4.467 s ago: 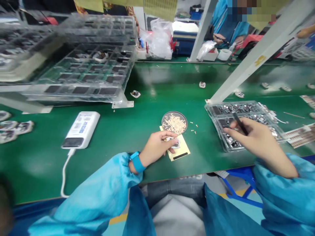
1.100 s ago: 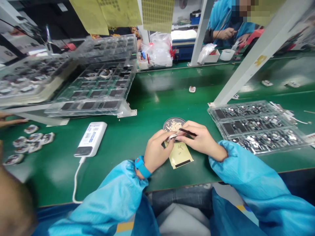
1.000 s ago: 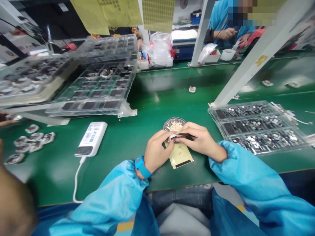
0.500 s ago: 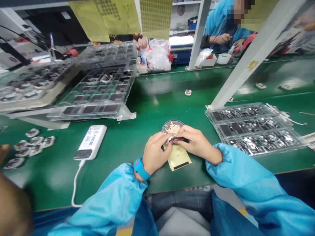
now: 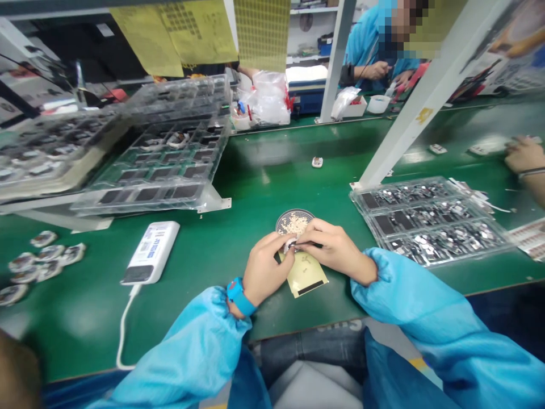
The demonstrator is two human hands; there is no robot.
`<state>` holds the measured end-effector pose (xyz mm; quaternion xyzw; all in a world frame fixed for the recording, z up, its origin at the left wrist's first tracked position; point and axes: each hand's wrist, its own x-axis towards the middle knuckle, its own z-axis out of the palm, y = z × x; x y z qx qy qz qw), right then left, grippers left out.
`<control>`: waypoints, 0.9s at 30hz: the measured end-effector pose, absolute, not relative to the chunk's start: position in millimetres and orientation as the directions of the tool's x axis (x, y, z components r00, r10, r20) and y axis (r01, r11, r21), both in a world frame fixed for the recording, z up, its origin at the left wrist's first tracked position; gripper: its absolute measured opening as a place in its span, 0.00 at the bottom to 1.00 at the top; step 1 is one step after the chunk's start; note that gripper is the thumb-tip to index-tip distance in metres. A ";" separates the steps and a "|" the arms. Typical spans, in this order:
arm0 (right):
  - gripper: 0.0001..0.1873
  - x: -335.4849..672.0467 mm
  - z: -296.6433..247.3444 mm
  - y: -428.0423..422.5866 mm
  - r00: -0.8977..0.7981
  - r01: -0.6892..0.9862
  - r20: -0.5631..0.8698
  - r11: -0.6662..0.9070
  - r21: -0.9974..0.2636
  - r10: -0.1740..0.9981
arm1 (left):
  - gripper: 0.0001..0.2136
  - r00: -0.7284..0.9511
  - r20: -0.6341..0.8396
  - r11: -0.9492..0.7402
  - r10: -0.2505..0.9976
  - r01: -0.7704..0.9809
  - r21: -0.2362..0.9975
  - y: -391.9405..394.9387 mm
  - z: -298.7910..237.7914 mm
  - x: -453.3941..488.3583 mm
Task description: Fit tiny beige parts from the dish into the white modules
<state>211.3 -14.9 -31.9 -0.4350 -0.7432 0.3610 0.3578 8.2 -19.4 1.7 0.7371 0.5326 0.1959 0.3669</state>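
My left hand (image 5: 268, 275), with a blue wristband (image 5: 238, 297) at the wrist, pinches a small white component (image 5: 290, 245) just above a yellow sheet (image 5: 307, 278). My right hand (image 5: 336, 250) grips black tweezers (image 5: 314, 245), whose tips meet the component. Both hands partly hide the sheet. Behind them, a round mesh dish (image 5: 294, 222) holds many small pale pieces, and its near edge is hidden by my fingers.
A clear plastic tray (image 5: 426, 218) of small metallic parts lies to my right. Stacked clear trays (image 5: 153, 193) stand to my left beside a white power bank (image 5: 150, 253) with a cable. Several round parts (image 5: 42, 267) lie at the left. A co-worker's hand (image 5: 525, 154) is at the right edge.
My right hand has moved from over the right tray to the component at centre, bringing the tweezers to it. A co-worker's hand has appeared at the right edge.
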 end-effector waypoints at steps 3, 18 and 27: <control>0.06 210.8 -35.3 -15.3 -0.375 0.379 0.213 0.359 -0.853 0.902 | 0.13 0.398 -0.102 -0.200 0.912 0.646 0.737 -17.5 2.2 5.3; 0.06 226.6 -49.3 2.1 -0.201 0.453 0.044 0.133 -0.882 0.979 | 0.16 0.208 -0.134 -0.049 0.969 0.695 0.718 57.8 -20.5 -20.2; 0.08 224.2 -36.9 1.4 -0.080 0.392 0.113 0.135 -0.910 0.990 | 0.24 0.184 -0.158 -0.115 0.970 0.922 0.370 150.1 -61.2 3.5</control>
